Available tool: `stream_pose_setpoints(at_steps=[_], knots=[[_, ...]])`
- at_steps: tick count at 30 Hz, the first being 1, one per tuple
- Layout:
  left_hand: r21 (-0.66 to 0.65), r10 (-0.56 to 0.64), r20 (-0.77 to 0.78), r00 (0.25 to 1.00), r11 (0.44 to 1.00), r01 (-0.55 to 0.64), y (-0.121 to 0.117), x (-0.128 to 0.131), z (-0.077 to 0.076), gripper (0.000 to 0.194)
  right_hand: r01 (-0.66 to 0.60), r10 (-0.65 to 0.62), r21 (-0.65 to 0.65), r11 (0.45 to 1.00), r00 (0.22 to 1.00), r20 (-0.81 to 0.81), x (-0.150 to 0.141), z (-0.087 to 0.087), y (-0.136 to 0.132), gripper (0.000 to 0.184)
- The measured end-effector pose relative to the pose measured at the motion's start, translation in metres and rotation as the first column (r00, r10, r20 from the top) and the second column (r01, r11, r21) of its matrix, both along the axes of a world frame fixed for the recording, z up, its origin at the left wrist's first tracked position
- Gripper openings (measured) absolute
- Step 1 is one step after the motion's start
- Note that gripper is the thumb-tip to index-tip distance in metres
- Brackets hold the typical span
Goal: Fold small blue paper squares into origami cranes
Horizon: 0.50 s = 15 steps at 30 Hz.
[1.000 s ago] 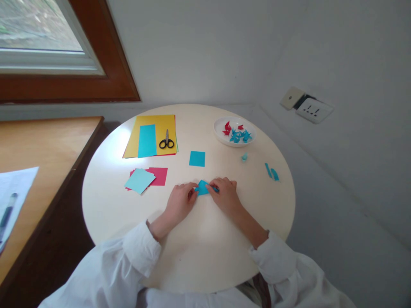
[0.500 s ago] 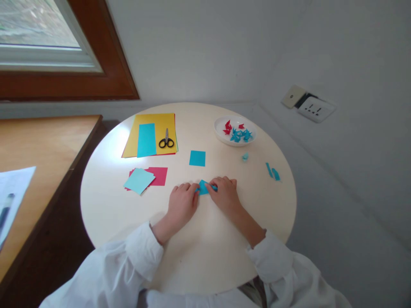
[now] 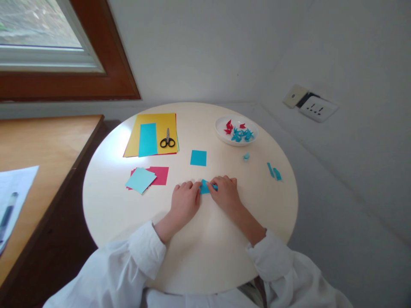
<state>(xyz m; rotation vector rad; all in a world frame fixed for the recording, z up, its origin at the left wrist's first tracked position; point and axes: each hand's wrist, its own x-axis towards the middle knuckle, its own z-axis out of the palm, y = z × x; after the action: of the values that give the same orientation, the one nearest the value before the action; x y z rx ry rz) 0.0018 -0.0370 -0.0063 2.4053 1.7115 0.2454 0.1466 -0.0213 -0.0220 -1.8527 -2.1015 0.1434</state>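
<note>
A small folded piece of blue paper (image 3: 204, 187) lies on the white round table (image 3: 192, 256), held between my two hands. My left hand (image 3: 186, 199) grips its left edge, fingers curled and thumb pressed close. From the other side, my right hand (image 3: 226, 192) pinches the right part with thumb and fingers, covering some of it. Just beyond my hands rests a flat blue paper square (image 3: 198, 158). To the left, a pale blue square (image 3: 141, 180) lies on top of red paper pieces (image 3: 161, 176).
Black-handled scissors (image 3: 167, 139) and a blue strip (image 3: 147, 140) lie on yellow sheets (image 3: 131, 141). A white dish (image 3: 219, 136) holds red and blue folded paper shapes (image 3: 237, 134). Blue scraps (image 3: 276, 173) and a crumpled pale blue piece (image 3: 245, 157) are at right. A wooden desk (image 3: 64, 137) stands left.
My left hand has shifted slightly right, nearer my right hand, along the folded blue paper. My right hand stays almost still. The whole view has moved a little.
</note>
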Motion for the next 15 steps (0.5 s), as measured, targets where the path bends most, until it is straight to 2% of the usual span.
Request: stream_pose_setpoints(at_steps=[8, 15], knots=[[0.007, 0.001, -0.011, 1.0, 1.0, -0.001, 0.0004, 0.0011, 0.0002, 0.028, -0.012, 0.013, -0.017, 1.0, 1.0, 0.021, -0.0001, 0.0007, 0.0008, 0.026], [-0.027, 0.026, 0.05, 0.998, 0.999, -0.024, 0.0012, -0.0016, 0.0026, 0.02, -0.026, 0.026, 0.011, 1.0, 0.999, 0.045, 0.0016, -0.0026, 0.001, 0.027]])
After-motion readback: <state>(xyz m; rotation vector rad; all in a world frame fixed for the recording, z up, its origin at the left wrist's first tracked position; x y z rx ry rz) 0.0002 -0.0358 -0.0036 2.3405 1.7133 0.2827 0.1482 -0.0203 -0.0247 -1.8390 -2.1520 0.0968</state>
